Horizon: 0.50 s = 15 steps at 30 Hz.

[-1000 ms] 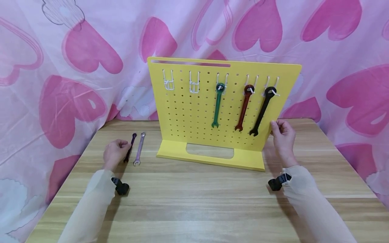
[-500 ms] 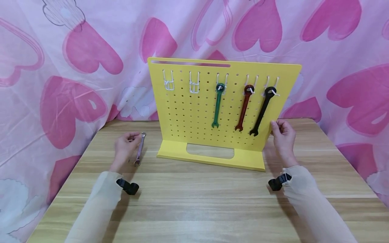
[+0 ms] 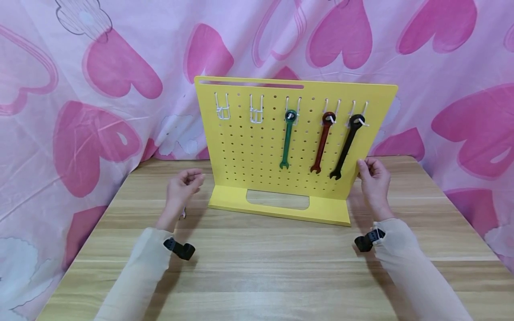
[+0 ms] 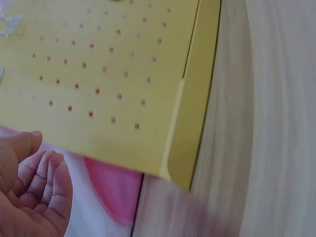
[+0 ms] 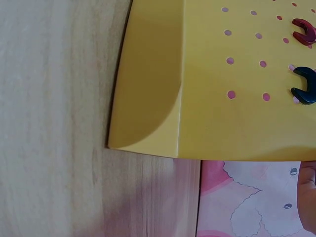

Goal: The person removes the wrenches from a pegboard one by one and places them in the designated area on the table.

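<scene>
My left hand is above the table, left of the yellow pegboard. In the left wrist view, its fingers bend loosely, the thumb stands apart, and nothing shows between them. Under this hand only the open end of a silver wrench can be seen; the small dark wrench beside it is hidden. My right hand pinches the board's right edge, thumb in front. On white hooks hang a green wrench, a red wrench and a black wrench.
Two white hooks, a far-left hook and its neighbour hook, carry nothing. The board's base rests on the wooden table. Behind hangs a pink heart-print cloth.
My left hand has moved right, from beside the small dark wrench, over the silver wrench, towards the board. The right hand and the hanging wrenches have stayed put.
</scene>
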Each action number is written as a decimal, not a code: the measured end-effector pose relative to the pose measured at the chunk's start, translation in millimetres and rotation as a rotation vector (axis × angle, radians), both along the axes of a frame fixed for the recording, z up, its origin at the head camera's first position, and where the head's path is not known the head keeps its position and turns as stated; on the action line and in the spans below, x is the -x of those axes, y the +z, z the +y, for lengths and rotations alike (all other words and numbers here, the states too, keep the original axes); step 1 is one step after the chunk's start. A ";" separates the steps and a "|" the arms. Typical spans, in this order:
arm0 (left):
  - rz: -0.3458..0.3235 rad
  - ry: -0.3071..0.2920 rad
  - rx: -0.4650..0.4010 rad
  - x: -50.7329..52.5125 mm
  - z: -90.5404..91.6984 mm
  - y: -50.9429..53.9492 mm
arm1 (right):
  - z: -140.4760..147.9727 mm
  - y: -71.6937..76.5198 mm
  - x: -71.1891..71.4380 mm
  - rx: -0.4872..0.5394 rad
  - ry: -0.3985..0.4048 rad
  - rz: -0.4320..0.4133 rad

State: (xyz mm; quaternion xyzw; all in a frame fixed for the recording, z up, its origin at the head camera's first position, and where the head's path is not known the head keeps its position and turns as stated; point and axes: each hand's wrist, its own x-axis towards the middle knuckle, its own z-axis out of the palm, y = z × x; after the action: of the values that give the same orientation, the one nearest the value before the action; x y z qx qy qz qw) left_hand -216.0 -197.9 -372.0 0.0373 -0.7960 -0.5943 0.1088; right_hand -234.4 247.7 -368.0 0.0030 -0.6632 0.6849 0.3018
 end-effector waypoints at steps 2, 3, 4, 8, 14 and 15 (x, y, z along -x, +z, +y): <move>0.011 -0.023 -0.013 -0.6 7.2 2.6 | 0.0 0.0 -0.2 -0.005 -0.003 -0.003; 0.015 -0.037 -0.012 -1.0 10.9 4.0 | 0.0 0.0 -0.2 -0.008 -0.004 -0.003; 0.018 -0.049 -0.013 -1.2 14.6 5.0 | 0.0 0.0 -0.2 -0.012 -0.006 -0.003; 0.020 -0.088 -0.040 0.2 29.4 7.8 | 0.2 0.0 0.4 -0.021 -0.009 0.006; 0.048 -0.142 -0.066 1.2 51.7 11.7 | 0.0 -0.6 0.3 -0.019 -0.001 0.013; 0.056 -0.150 -0.067 1.4 55.2 12.1 | 0.0 -0.7 0.3 -0.017 0.001 0.013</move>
State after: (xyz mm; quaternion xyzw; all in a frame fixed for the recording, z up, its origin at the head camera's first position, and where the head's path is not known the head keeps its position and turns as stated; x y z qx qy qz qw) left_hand -217.5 -142.7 -360.0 -0.0356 -0.7729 -0.6279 0.0849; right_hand -234.7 247.7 -368.7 0.0105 -0.6670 0.6793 0.3057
